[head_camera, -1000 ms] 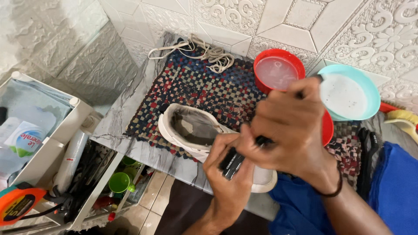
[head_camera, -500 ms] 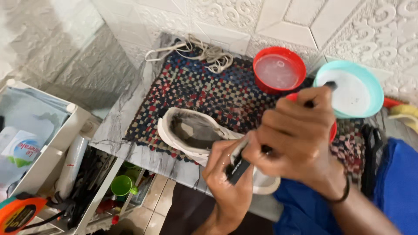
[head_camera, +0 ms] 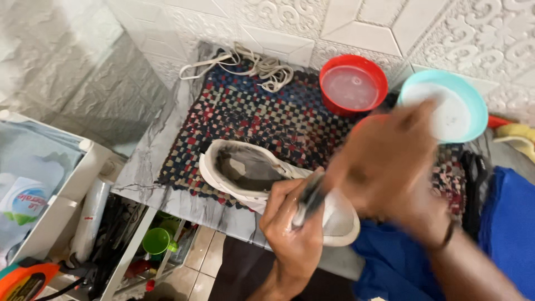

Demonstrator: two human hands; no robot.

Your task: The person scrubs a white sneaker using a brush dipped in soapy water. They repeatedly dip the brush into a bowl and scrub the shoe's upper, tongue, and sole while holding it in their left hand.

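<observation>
- Fingers (head_camera: pixel 290 203) of the left hand (head_camera: pixel 295 234) grip a white shoe (head_camera: pixel 251 175) on the table (head_camera: pixel 150 161).
- Right hand (head_camera: pixel 390 161) is blurry; can't tell its fingers.
- Shoe looks dirty inside; laces (head_camera: pixel 256 66) are out.

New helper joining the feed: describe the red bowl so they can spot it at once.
On the checkered mat against the tiled wall, look to the far edge. The red bowl holds cloudy liquid, left of the turquoise bowl; only it is red.

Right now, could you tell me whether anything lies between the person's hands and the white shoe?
Nothing visible does. The left hand already grips the white shoe at its toe end, and the blurred right hand hovers directly above it.
</observation>
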